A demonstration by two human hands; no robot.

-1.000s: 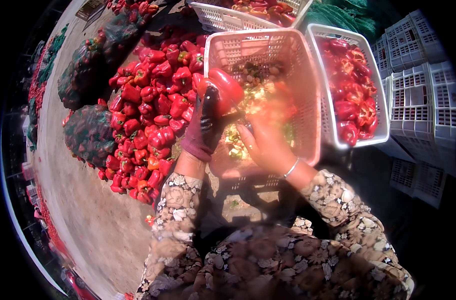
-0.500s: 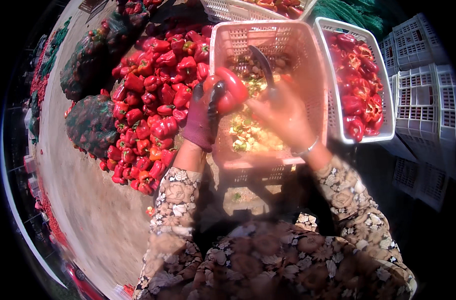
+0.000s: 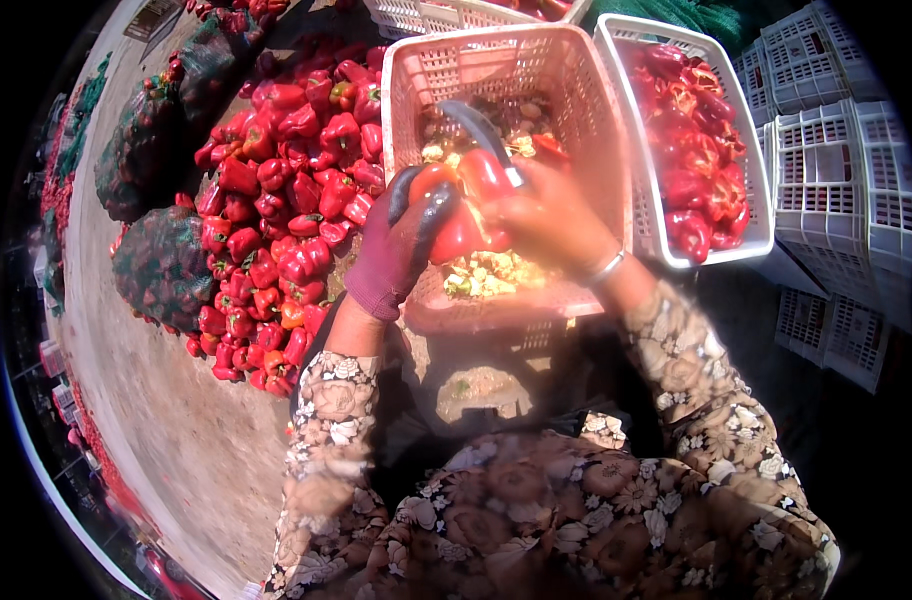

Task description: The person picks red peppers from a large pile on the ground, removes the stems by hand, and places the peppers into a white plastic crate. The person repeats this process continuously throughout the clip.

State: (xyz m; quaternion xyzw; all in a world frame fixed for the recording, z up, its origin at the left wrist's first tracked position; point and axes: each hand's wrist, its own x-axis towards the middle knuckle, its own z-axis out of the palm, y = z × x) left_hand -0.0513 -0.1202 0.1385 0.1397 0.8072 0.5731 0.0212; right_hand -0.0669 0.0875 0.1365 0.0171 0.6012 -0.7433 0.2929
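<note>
My left hand (image 3: 408,235), in a purple glove with dark fingers, is closed round a red bell pepper (image 3: 458,236) above a pink plastic crate (image 3: 516,318). The pepper looks cut open, with a pale edge showing between its parts. Bare and with a bracelet at the wrist, my right hand (image 3: 551,215) grips a curved knife (image 3: 473,128) and presses against the pepper's right side. The blade points up and to the left, away from me. Pale pepper cores (image 3: 491,272) lie in the crate beneath my hands.
To the left spreads a big heap of red peppers (image 3: 266,210), beside filled green mesh sacks (image 3: 164,268). A white crate of cut red peppers (image 3: 694,150) stands at the right, near stacked white crates (image 3: 821,165). Another white crate (image 3: 416,16) is at the back.
My right hand has moved in against the pepper, and the knife now tilts further left. The pepper, whole-looking before, now appears opened. The whole view has shifted slightly.
</note>
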